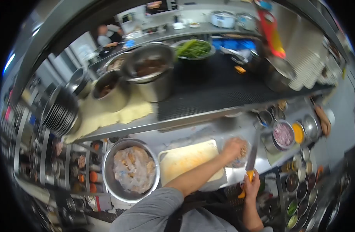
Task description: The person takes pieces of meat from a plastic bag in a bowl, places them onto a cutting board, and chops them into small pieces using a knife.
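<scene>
My right hand is wrapped round the yellow handle of a kitchen knife, its long blade pointing up and away from me. Reaching across to the right of the cutting board, my left hand has its fingers curled down over a small heap of brownish bits in what looks like clear plastic. What those fingers hold is blurred. The pale cutting board carries faint orange stains. Left of it stands a large metal bowl with raw-looking meat in a clear plastic bag.
A pot of chopped purple onion and an orange-filled container stand at the right. The shelf above holds metal pots and a bowl of green vegetables. Another person is in the background.
</scene>
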Motion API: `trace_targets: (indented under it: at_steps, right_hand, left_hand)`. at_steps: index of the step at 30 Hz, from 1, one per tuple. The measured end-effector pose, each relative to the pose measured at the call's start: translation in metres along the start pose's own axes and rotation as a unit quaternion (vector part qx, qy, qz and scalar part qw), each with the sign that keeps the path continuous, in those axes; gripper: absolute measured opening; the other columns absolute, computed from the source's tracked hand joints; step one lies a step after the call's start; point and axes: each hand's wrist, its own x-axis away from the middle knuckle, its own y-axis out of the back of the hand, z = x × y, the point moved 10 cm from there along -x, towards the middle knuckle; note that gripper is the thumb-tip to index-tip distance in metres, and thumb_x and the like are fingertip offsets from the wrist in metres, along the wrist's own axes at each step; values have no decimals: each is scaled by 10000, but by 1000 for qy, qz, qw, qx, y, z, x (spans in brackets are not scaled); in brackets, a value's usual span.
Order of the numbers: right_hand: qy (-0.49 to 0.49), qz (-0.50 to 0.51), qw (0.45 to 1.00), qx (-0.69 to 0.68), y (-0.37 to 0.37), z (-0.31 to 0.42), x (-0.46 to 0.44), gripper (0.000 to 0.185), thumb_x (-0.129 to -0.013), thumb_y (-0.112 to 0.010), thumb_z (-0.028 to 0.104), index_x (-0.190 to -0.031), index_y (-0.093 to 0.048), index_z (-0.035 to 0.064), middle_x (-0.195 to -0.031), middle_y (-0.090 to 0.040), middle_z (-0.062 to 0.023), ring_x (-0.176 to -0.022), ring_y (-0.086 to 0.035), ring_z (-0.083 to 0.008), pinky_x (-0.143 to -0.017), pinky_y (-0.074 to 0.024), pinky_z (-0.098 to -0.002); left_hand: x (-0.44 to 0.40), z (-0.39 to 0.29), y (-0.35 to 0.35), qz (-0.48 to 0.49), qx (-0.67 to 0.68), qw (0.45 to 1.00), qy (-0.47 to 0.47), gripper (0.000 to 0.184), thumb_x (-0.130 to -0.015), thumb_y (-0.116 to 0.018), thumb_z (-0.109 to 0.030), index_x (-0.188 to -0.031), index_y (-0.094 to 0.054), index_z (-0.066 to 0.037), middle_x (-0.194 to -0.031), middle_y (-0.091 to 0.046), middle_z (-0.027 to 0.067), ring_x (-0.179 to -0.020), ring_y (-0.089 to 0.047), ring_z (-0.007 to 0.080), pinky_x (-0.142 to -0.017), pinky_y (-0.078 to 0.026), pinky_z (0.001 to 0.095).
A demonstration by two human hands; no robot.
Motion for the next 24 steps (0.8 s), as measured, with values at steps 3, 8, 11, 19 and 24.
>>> trace_targets:
  at_steps: [3,8,11,19,24]
  right_hand:
    - [30,3,1000,3,-6,7,10,466,-885,-597,5,-1327,-451,-29,-762,-594,-59,-459,-515,-95,-417,-424,-243]
    - [67,23,996,57,-28,17,34,425,-875,-612,19,-1282,-502,-30,-759,-611,-55,-466,-525,-88,-425,-422,-245]
    - [141,102,967,184,-69,24,50,436,-842,-645,35,-1254,-525,-44,-691,-605,-52,-499,-545,-96,-442,-419,-258]
    - [222,282,850,386,-180,-20,62,436,-832,-663,181,-1236,-556,57,-851,-658,-272,-826,-648,-447,-697,-517,-479]
    - [244,301,828,406,-192,-21,63,395,-836,-647,193,-1200,-569,62,-819,-648,-277,-790,-639,-458,-693,-507,-513]
  left_hand:
    - [-3,-9,51,-31,16,998,51,398,-770,-605,-138,-1156,-618,-42,-1077,-617,139,-1044,-550,298,-898,-446,446]
    - [25,-6,121,-71,-26,995,71,526,-790,-682,-196,-1274,-552,-35,-1186,-569,210,-1103,-546,348,-949,-445,437]
    - [59,21,150,-63,48,992,100,472,-804,-694,-198,-1235,-583,-41,-1190,-584,202,-1106,-568,350,-957,-458,432]
    - [231,85,297,-155,88,946,272,411,-829,-716,-168,-1218,-629,-71,-1037,-686,127,-926,-668,197,-788,-554,330]
    - [381,94,397,-304,80,856,411,397,-805,-701,-141,-1188,-643,-55,-958,-697,99,-885,-672,165,-817,-534,304]
